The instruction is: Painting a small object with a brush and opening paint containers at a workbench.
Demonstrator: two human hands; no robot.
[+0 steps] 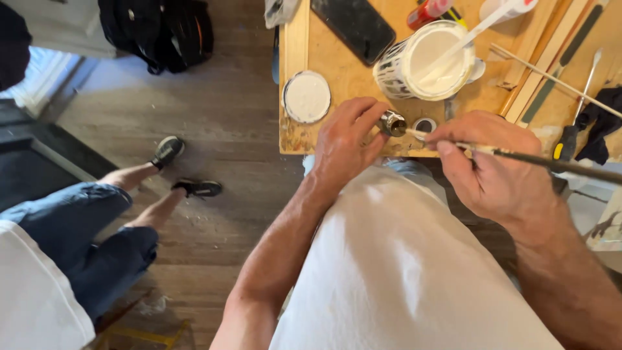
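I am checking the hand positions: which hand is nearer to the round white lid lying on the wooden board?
The left hand. It holds a small metal piece just right of the white lid. The right hand, holding a thin brush, is farther right, beyond the left hand.

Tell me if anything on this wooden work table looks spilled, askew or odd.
Nothing is spilled. The open can of white paint stands upright with a white stir stick leaning in it, and its round lid lies paint side up beside it. The wooden table top shows old smears near its front edge, which look like wear.
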